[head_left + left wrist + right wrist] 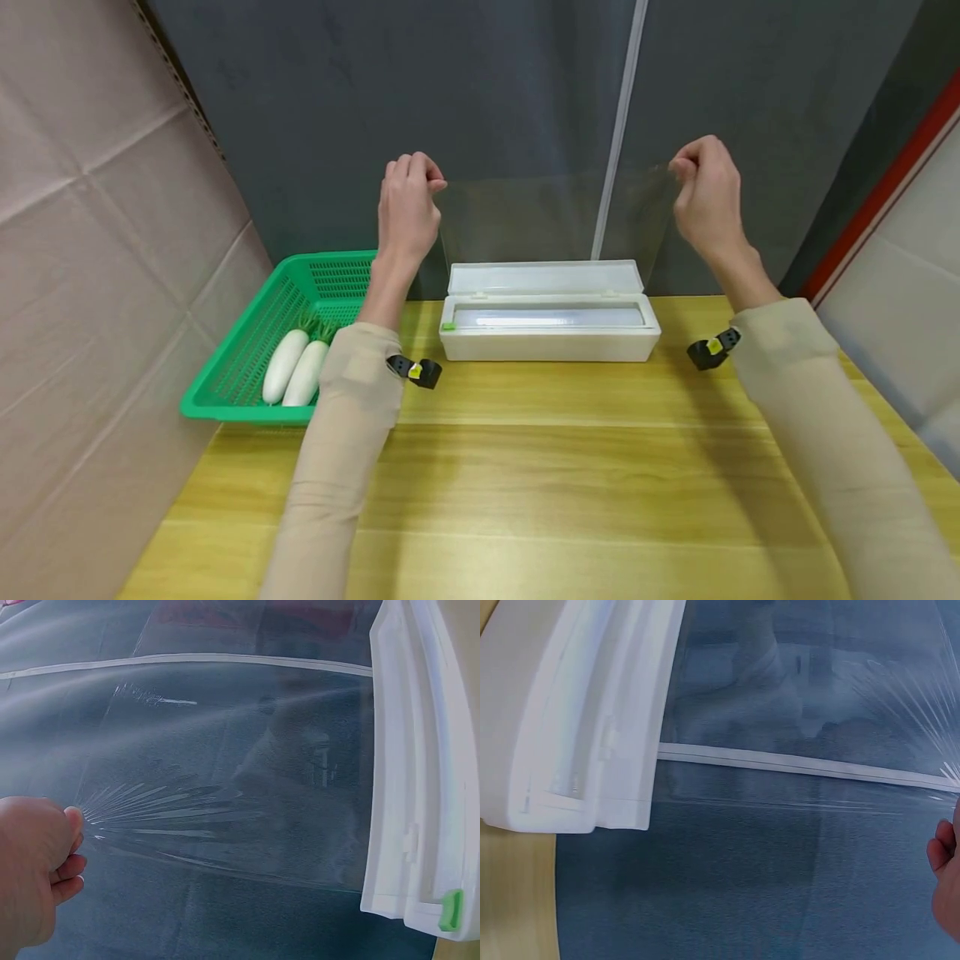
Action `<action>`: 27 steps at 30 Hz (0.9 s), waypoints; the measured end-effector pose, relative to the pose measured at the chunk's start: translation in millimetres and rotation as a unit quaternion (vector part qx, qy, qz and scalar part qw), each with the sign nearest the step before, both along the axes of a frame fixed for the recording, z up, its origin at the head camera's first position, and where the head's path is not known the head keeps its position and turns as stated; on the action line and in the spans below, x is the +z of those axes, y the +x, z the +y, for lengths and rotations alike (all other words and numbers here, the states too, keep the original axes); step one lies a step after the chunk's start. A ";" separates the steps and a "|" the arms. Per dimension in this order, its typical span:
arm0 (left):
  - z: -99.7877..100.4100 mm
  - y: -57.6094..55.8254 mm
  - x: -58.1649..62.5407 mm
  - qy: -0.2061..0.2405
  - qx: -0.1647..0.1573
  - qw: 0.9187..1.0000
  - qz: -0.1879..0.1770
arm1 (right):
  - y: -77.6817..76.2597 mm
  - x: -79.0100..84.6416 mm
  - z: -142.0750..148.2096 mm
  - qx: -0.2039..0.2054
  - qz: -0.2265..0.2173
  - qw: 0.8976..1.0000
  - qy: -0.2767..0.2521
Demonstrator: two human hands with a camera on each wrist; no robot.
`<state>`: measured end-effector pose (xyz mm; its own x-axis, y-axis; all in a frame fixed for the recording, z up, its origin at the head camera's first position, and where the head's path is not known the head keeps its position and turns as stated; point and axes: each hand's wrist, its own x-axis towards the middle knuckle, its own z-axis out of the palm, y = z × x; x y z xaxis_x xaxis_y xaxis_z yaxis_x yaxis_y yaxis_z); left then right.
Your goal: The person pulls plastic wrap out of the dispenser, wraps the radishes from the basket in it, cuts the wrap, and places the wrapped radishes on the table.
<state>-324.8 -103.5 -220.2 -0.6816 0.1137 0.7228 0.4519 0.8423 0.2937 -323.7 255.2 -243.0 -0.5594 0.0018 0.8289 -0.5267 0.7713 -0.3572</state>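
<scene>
A thin clear sheet of plastic wrap (225, 772) stretches up from a white wrap dispenser box (551, 346). My left hand (408, 204) pinches one upper corner of the sheet; creases fan out from the fingertips in the left wrist view. At the opposite corner, my right hand (708, 192) pinches the wrap, and similar creases spread there in the right wrist view. The box stands on the table with its lid (543, 277) raised, and the roll (551, 318) lies inside. A small green slider (451, 910) sits at the box's left end.
Left of the box is a green basket (213, 400), with two white radishes (294, 367) in it. Dark panels (450, 83) with a white strip (619, 133) rise behind the wooden table (525, 483). Pale walls flank both sides.
</scene>
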 end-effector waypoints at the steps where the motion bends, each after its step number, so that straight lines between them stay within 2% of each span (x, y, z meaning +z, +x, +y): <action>1: -0.1 0.0 1.8 0.004 -0.001 1.000 0.003 | 0.7 2.1 -0.5 -0.002 0.000 1.000 -0.001; 8: -1.7 2.4 12.8 0.015 -0.002 1.000 0.006 | 5.0 14.9 -4.1 -0.010 -0.008 1.000 -0.014; 15: -4.9 7.8 17.9 0.019 -0.015 1.000 0.020 | 7.3 22.6 -4.5 -0.013 0.000 1.000 -0.017; 21: -8.8 17.7 18.1 0.024 -0.050 0.998 0.031 | 14.6 25.3 -1.1 -0.009 -0.005 1.000 -0.023; 27: -12.9 30.9 15.6 0.022 -0.085 0.995 0.041 | 29.8 26.5 3.9 0.012 -0.048 0.998 -0.037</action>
<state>-293.8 -116.4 -204.5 -0.5936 0.1889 0.7822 0.6109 0.7385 0.2853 -293.9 259.1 -216.5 -0.6374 0.0469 0.7691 -0.5049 0.7286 -0.4629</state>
